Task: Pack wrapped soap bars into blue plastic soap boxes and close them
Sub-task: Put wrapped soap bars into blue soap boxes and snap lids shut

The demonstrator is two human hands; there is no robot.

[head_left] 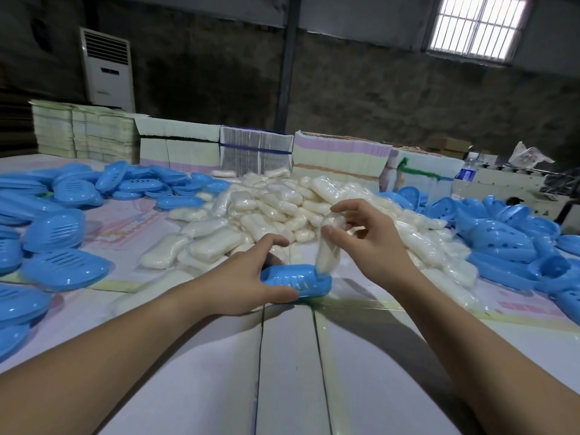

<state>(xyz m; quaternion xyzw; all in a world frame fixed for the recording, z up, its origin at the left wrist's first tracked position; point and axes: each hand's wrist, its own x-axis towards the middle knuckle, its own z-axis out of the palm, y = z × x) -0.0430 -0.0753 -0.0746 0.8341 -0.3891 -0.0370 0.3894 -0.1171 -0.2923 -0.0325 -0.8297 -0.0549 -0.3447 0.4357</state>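
My left hand (251, 274) grips a blue plastic soap box (301, 279) that rests on the table in front of me. My right hand (364, 227) pinches a wrapped soap bar (328, 249) by its top end, holding it upright. The bar's lower end touches the right part of the box; motion blur hides how far it is in. Behind both hands lies a big heap of wrapped soap bars (273, 211).
Blue box halves are piled at the left (59, 227) and at the right (508, 237). Stacks of flat cartons (339, 155) line the back of the table. A water bottle (467, 171) stands at the far right. The near table surface (288, 372) is pale board.
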